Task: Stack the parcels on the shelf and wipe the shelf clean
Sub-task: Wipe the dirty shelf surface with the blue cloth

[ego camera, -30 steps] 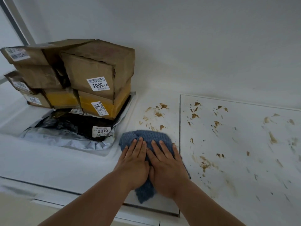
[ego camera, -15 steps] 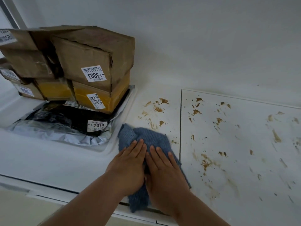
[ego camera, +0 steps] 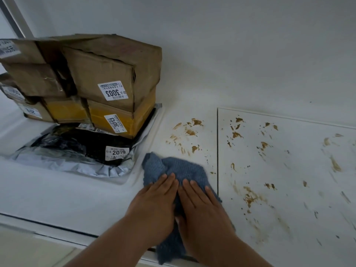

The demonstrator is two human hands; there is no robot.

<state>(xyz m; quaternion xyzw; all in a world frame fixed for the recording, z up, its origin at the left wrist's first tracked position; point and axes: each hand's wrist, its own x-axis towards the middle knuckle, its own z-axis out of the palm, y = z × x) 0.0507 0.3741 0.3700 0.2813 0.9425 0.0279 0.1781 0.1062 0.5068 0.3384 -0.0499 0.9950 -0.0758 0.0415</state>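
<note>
A blue knitted cloth (ego camera: 185,168) lies on the white shelf (ego camera: 57,197) near its front edge. My left hand (ego camera: 156,203) and my right hand (ego camera: 204,209) press flat on the cloth side by side, fingers straight. Brown smears (ego camera: 189,132) spot the shelf beyond the cloth and across the right panel (ego camera: 289,170). At the left stands a stack of parcels: a brown box labelled 3003 (ego camera: 107,74) on a yellow-taped box labelled 3013 (ego camera: 119,120), on a black and grey mailer bag labelled 2019 (ego camera: 77,151). More boxes (ego camera: 28,74) stand beside them.
A seam (ego camera: 217,151) runs front to back between the two shelf panels, just right of the cloth. The white back wall (ego camera: 231,54) closes the shelf behind. A grey upright post (ego camera: 13,14) stands at the far left.
Both hands and the cloth have slid a little nearer the front edge and slightly left. The smears and the parcels lie as before.
</note>
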